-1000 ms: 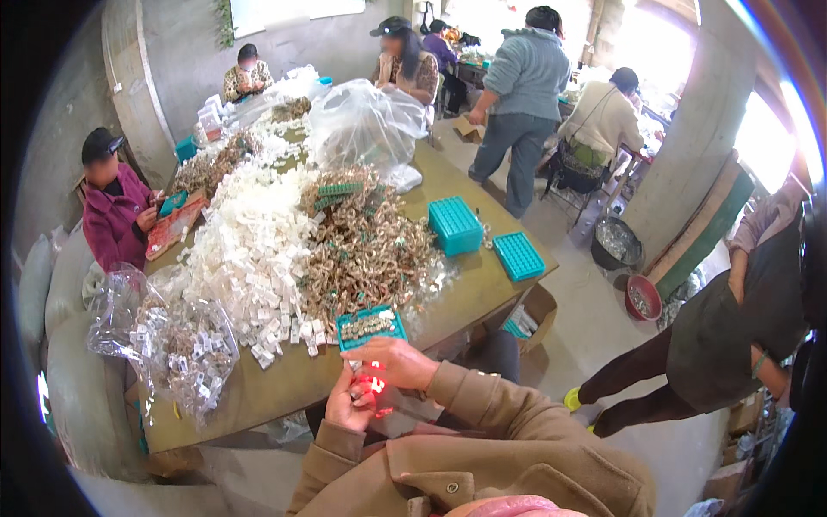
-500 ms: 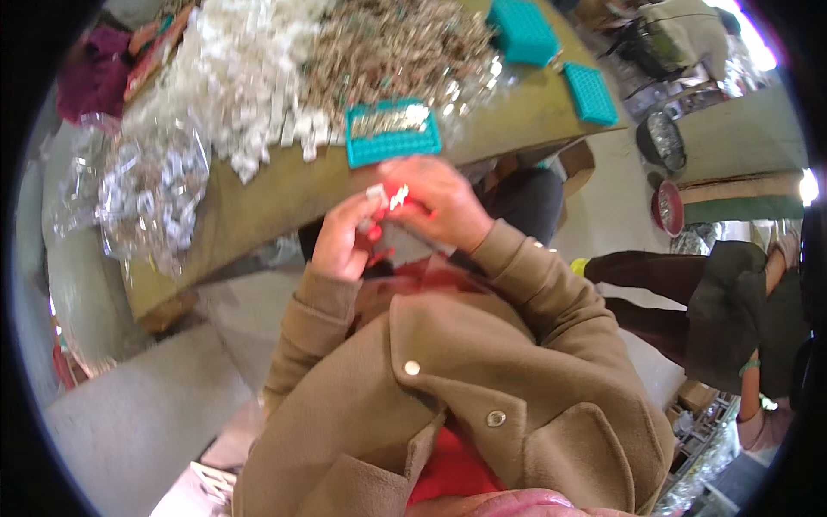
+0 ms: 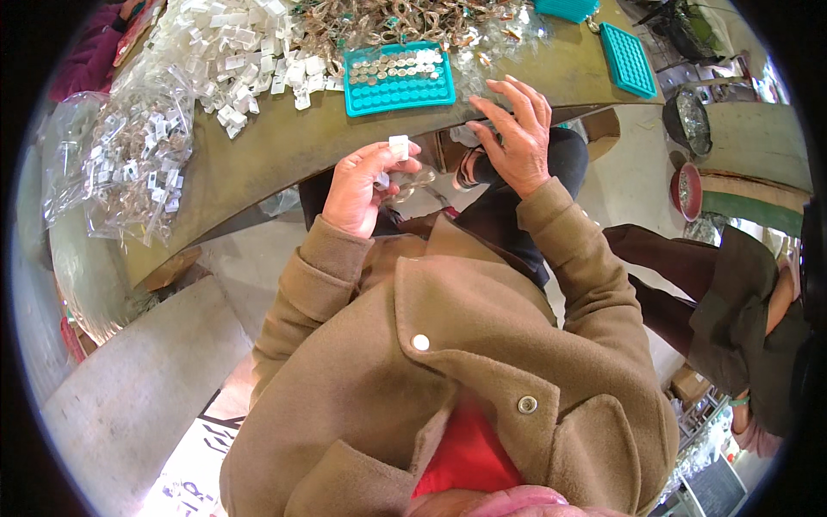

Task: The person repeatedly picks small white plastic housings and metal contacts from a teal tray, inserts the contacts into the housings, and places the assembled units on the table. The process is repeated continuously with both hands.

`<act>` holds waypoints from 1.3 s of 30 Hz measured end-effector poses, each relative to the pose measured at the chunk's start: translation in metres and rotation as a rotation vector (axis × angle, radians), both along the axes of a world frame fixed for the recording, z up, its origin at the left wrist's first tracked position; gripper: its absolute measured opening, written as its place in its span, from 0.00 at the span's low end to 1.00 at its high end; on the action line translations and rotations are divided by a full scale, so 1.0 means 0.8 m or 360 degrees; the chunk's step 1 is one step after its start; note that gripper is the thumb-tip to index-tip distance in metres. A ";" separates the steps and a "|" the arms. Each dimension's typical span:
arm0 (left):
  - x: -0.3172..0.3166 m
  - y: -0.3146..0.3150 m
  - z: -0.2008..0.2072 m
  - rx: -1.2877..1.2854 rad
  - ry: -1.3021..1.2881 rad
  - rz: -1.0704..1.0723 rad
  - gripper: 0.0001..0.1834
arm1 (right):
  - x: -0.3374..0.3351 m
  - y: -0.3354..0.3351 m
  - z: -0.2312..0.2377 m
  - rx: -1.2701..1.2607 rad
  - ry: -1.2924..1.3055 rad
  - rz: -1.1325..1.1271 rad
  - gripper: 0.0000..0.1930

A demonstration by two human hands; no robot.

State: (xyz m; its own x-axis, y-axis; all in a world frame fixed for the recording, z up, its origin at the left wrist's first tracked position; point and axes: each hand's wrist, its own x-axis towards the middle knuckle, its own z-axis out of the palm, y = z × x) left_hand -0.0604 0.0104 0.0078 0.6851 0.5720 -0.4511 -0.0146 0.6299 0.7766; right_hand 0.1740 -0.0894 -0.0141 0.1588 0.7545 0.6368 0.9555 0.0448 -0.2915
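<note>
One small white piece (image 3: 398,147) is held upright in the left grip (image 3: 385,164), between the thumb and the fingers, and it appears just at the near edge of the tabletop (image 3: 276,151). The left grip is pinched together on this piece; the other fingers are curled, and a second white bit (image 3: 382,180) shows lower among them. Beside these fingers are some clear round forms (image 3: 416,183), but I cannot tell if the hand holds them.

The right grip (image 3: 484,108) is spread wide, with the thumb and the fingers apart, and it seems to hold nothing. It is well apart from the white piece, with its fingertips over the near edge of the tabletop.

Beyond the hands, close to the near edge, lies a teal tray (image 3: 401,100), its far rows filled with small round pieces (image 3: 394,65). Behind it is a brownish heap (image 3: 379,24), and to its left a white heap (image 3: 237,39). Another teal tray (image 3: 627,60) lies by the right corner, and a clear bag (image 3: 129,172) is at the left end.
</note>
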 end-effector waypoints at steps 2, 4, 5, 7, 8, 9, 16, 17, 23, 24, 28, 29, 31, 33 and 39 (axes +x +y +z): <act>0.005 -0.003 -0.001 -0.0061 -0.0001 -0.0008 0.15 | 0.001 0.005 -0.001 -0.0019 -0.0045 0.0040 0.16; 0.010 -0.005 0.000 -0.0113 -0.0026 -0.0010 0.14 | 0.001 0.006 -0.003 -0.0022 -0.0061 0.0063 0.15; 0.012 -0.005 0.000 -0.0171 0.0018 -0.0032 0.13 | 0.002 0.006 -0.005 -0.0023 -0.0054 0.0078 0.14; 0.017 -0.007 -0.001 -0.0255 -0.0060 -0.0015 0.13 | 0.003 0.005 -0.009 0.0006 -0.0055 0.0111 0.13; 0.019 -0.008 -0.002 -0.0314 -0.0073 -0.0010 0.13 | 0.003 0.005 -0.012 0.0036 -0.0064 0.0128 0.13; 0.018 -0.005 -0.002 -0.0249 0.0024 -0.0069 0.13 | 0.004 0.005 -0.015 0.0066 -0.0070 0.0146 0.12; 0.022 -0.016 -0.006 -0.0331 -0.0050 -0.0051 0.16 | 0.008 0.008 -0.027 0.0237 0.0065 0.0254 0.10; 0.025 -0.014 -0.006 -0.0290 0.0001 -0.0090 0.18 | 0.006 0.009 -0.025 0.0236 0.0145 0.0258 0.10; 0.031 -0.012 0.002 -0.0510 -0.0310 -0.0061 0.21 | -0.031 0.008 0.010 0.0070 0.1380 0.0163 0.02; 0.031 -0.011 0.003 -0.0527 -0.0337 -0.0033 0.21 | -0.037 0.007 0.019 0.0015 0.1621 0.0169 0.03; 0.019 -0.001 0.012 -0.0474 -0.0239 -0.0043 0.19 | -0.053 0.011 0.044 -0.0151 0.2316 0.0336 0.10; 0.021 -0.007 0.013 -0.0511 -0.0428 0.0017 0.19 | -0.056 0.013 0.047 -0.0149 0.2461 0.0383 0.11; 0.014 -0.003 0.017 -0.0442 -0.0338 -0.0032 0.20 | -0.061 0.017 0.052 -0.0192 0.2605 0.0424 0.12; 0.012 -0.008 0.020 -0.0410 -0.0366 0.0039 0.20 | -0.068 0.021 0.054 -0.0172 0.2527 0.0493 0.10; -0.002 0.001 0.028 -0.0385 -0.0182 0.0035 0.18 | -0.084 0.027 0.061 -0.0249 0.2317 0.0442 0.06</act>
